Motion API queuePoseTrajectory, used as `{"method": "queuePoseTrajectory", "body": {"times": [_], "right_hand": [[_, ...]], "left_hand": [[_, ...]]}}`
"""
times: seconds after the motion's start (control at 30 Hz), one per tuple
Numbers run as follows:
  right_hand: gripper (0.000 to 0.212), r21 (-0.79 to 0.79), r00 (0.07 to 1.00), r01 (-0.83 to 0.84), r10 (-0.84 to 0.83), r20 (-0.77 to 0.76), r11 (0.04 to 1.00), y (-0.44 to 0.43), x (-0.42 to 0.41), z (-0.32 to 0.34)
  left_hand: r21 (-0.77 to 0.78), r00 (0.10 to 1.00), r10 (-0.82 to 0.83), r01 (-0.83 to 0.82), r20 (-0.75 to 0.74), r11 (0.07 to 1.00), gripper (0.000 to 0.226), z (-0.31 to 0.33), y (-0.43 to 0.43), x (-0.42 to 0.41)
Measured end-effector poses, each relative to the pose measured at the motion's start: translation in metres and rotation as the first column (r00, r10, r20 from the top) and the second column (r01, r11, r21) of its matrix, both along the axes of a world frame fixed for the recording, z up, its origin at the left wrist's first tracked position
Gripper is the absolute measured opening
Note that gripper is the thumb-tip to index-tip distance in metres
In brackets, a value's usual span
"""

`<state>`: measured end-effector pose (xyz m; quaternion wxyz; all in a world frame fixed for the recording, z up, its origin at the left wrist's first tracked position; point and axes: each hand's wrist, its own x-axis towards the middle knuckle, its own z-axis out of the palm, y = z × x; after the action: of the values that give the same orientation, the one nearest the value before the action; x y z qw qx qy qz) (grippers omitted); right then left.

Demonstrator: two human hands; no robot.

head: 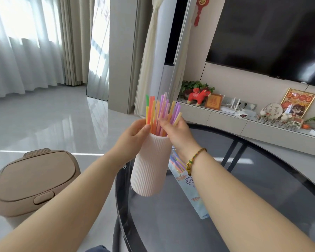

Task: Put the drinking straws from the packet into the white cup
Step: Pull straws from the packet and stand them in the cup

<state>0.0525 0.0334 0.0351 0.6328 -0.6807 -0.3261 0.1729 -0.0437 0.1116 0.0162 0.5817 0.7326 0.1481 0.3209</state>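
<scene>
A tall ribbed white cup [150, 167] stands on the dark glass table [253, 188] near its left edge. A bunch of coloured drinking straws [161, 110] sticks up out of its mouth, fanned out. My left hand [133, 137] is on the cup's upper left side, thumb against the straws at the rim. My right hand [176, 132] is at the rim's right side, fingers closed around several straws. The straw packet [187, 186] lies flat on the table behind the cup, under my right wrist, with a few straws showing inside.
A beige lidded bin [33, 180] stands on the floor left of the table. A low TV cabinet [244, 122] with ornaments and plants runs along the far wall under a dark screen [271, 37].
</scene>
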Motion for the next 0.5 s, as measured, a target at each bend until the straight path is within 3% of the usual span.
{"method": "queuePoseTrajectory", "body": {"times": [0.17, 0.33, 0.5], "right_hand": [[0.024, -0.002, 1.000, 0.004, -0.004, 0.004, 1.000, -0.009, 0.000, -0.001], [0.049, 0.008, 1.000, 0.025, -0.025, 0.006, 1.000, -0.028, -0.001, -0.001], [0.045, -0.027, 0.994, 0.104, -0.103, 0.041, 0.994, -0.063, 0.003, -0.006]], "left_hand": [[0.054, 0.999, 0.054, -0.054, -0.002, 0.997, 0.030, -0.003, -0.006, -0.005], [0.095, 0.978, 0.202, -0.197, -0.049, 0.976, 0.039, -0.010, -0.021, -0.014], [0.165, 0.897, 0.412, -0.436, 0.161, 0.884, 0.030, -0.034, -0.053, -0.033]]}}
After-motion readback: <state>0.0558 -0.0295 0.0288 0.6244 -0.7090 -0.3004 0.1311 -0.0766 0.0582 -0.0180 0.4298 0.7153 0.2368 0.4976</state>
